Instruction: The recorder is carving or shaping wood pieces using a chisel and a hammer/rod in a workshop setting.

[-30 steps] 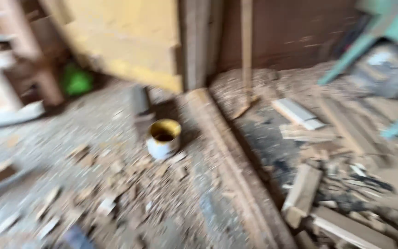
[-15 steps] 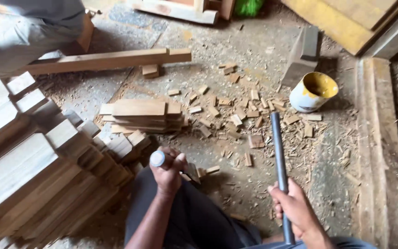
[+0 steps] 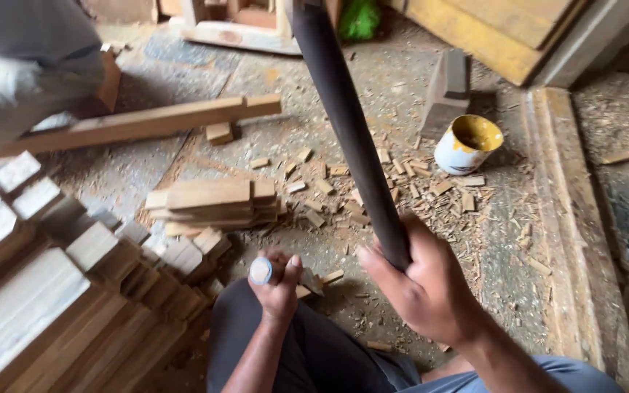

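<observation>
My right hand (image 3: pixel 431 291) grips a long dark metal rod (image 3: pixel 347 124), raised upright so it runs up past the top of the view. My left hand (image 3: pixel 278 280) is closed around a tool with a round pale-blue handle end (image 3: pixel 260 270), its metal tip resting on a small wood block (image 3: pixel 314 280) on the floor in front of my knee. Beyond it lies a short stack of flat wooden pieces (image 3: pixel 212 204), with many small wood offcuts (image 3: pixel 373 189) scattered over the dusty floor.
A large pile of wooden slats (image 3: pixel 45 291) fills the left. A white pot with yellow inside (image 3: pixel 467 143) stands at the right beside a grey block (image 3: pixel 447 91). A long timber (image 3: pixel 147 124) lies behind. Another person's clothed leg (image 3: pixel 30 51) is upper left. A wooden beam (image 3: pixel 569 218) runs along the right.
The view swung from the pot to my hands. My right hand has since lifted the rod up toward the camera; my left hand stays low on the tool.
</observation>
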